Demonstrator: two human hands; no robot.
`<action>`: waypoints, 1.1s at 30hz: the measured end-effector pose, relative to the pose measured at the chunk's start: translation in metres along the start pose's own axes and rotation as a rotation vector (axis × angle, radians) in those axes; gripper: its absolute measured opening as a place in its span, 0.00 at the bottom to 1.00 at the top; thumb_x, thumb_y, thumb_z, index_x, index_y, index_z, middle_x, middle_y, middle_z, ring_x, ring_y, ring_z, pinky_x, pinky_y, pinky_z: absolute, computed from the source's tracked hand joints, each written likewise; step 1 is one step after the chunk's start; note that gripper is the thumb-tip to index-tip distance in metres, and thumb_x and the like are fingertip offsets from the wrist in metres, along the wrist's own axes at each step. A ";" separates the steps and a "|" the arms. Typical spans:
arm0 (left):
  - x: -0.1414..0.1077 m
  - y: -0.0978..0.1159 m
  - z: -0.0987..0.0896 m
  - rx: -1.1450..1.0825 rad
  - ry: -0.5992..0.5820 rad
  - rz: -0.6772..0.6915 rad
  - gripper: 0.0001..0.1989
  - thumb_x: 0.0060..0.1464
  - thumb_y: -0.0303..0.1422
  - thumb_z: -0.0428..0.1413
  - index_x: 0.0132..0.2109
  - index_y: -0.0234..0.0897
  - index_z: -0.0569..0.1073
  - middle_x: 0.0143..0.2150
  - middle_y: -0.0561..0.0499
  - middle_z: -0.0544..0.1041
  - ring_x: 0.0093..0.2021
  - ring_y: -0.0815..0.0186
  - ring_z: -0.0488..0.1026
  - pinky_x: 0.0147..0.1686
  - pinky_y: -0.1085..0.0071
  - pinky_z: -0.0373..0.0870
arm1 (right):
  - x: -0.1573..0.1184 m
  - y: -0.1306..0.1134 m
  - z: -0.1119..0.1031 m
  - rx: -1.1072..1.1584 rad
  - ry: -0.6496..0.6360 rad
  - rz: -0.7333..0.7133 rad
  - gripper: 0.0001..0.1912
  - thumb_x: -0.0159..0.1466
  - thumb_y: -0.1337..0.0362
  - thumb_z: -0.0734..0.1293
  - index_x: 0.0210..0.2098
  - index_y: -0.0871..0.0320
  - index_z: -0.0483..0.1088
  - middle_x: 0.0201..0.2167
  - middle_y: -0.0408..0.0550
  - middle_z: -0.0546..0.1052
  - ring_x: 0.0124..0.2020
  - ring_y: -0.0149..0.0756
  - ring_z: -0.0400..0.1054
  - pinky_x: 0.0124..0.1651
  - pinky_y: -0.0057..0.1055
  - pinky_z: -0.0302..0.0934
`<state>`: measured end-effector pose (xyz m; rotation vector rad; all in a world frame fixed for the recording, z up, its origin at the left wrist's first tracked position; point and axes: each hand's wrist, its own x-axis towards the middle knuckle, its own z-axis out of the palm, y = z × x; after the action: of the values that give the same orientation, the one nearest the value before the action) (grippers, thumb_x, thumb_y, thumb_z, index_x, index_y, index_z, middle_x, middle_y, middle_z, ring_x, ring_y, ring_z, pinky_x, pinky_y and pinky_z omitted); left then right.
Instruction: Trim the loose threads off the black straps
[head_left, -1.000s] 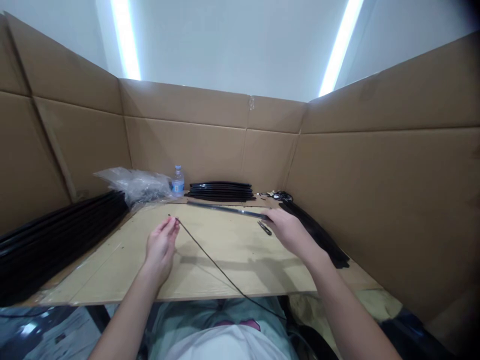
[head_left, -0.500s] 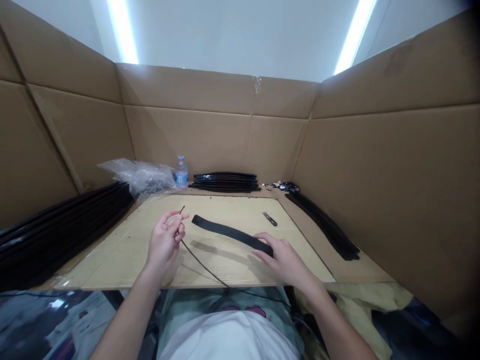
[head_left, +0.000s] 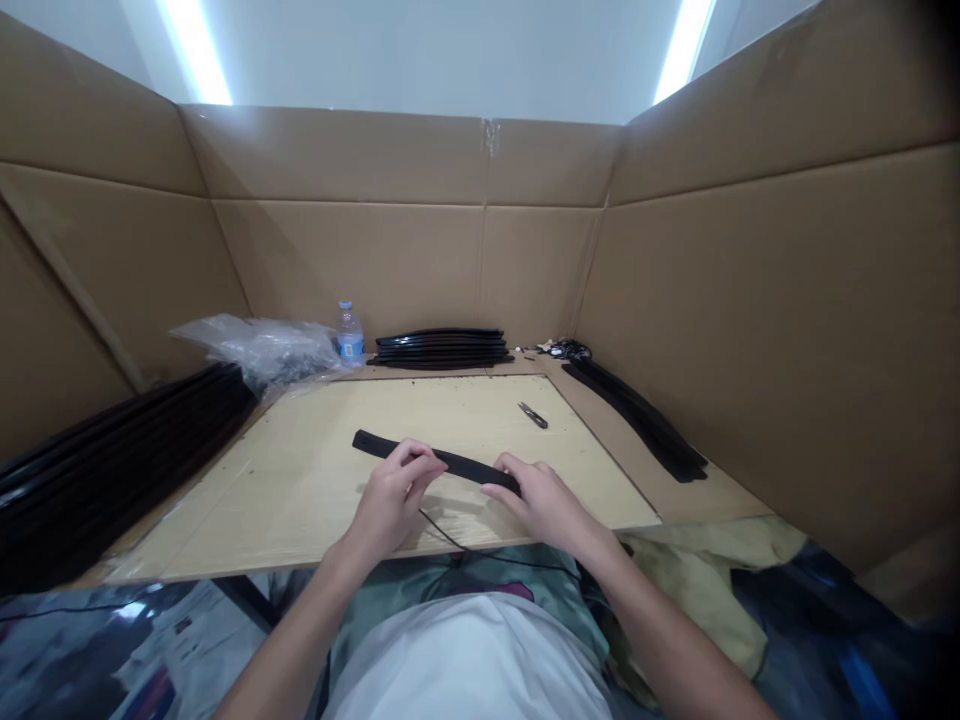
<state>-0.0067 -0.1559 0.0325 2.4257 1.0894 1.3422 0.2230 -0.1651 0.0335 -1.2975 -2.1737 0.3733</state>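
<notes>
A black strip (head_left: 471, 468) is held slightly above the pale board (head_left: 300, 480), slanting down to the right. My right hand (head_left: 536, 495) grips its right end between thumb and fingers. Against the strip's middle, my left hand (head_left: 397, 490) is closed in a pinch on a thin dark cord (head_left: 442, 532). That cord runs from under my left hand down over the board's front edge to my lap. Its tip is hidden by my fingers.
Small snips (head_left: 533, 415) lie right of centre. Black strips are stacked at the back (head_left: 441, 348), left (head_left: 127, 460) and right (head_left: 637, 415). A bottle (head_left: 350, 338) and clear plastic bag (head_left: 262, 350) stand back left. Cardboard walls (head_left: 360, 250) surround the table.
My left hand has moved right with the cord, up to the strip. The strip and my right hand have shifted slightly left, and the camera view has shifted.
</notes>
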 end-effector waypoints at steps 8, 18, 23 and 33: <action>-0.005 -0.006 -0.001 0.123 0.025 0.148 0.12 0.59 0.23 0.47 0.44 0.38 0.72 0.39 0.48 0.70 0.35 0.69 0.69 0.33 0.75 0.65 | -0.001 -0.013 -0.010 0.201 -0.119 -0.129 0.10 0.66 0.64 0.57 0.46 0.55 0.63 0.33 0.44 0.74 0.31 0.32 0.66 0.35 0.26 0.57; -0.008 -0.001 -0.001 0.275 -0.058 0.192 0.14 0.58 0.22 0.43 0.44 0.37 0.71 0.40 0.46 0.70 0.34 0.69 0.68 0.31 0.76 0.64 | -0.005 -0.018 -0.010 0.280 -0.186 -0.066 0.10 0.66 0.65 0.55 0.40 0.58 0.65 0.30 0.46 0.74 0.30 0.33 0.68 0.33 0.26 0.59; -0.011 -0.004 0.006 0.321 -0.105 0.241 0.14 0.57 0.21 0.44 0.45 0.38 0.70 0.40 0.47 0.71 0.34 0.69 0.70 0.30 0.76 0.65 | -0.004 -0.023 -0.007 0.258 -0.168 -0.069 0.12 0.66 0.65 0.56 0.44 0.57 0.67 0.32 0.46 0.76 0.33 0.35 0.69 0.37 0.29 0.59; -0.012 0.006 0.012 0.214 -0.090 0.245 0.10 0.59 0.23 0.46 0.43 0.36 0.69 0.39 0.48 0.74 0.36 0.69 0.72 0.33 0.75 0.67 | -0.006 -0.026 0.003 0.224 -0.080 -0.016 0.14 0.62 0.55 0.61 0.43 0.54 0.71 0.39 0.45 0.77 0.39 0.39 0.68 0.42 0.31 0.59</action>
<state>0.0019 -0.1658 0.0203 2.8246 0.9853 1.2208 0.2045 -0.1826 0.0424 -1.1585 -2.1347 0.6523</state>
